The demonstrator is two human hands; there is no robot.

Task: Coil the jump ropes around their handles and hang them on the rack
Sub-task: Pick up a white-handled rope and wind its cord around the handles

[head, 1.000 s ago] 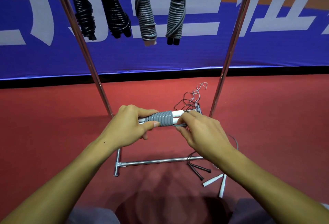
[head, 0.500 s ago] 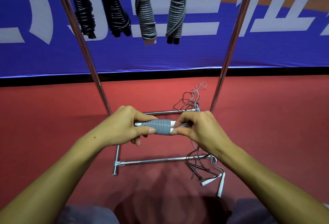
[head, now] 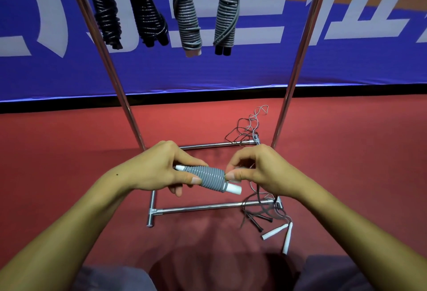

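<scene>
Near the rack, the left hand grips the handles; the right hand now pinches the rope, coil longer, nearly ready for hanging.

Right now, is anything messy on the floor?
Yes. Loose jump ropes lie tangled over the rack's base bar, with black handles and white handles splayed on the red floor, not coiled like those hanging above.
</scene>
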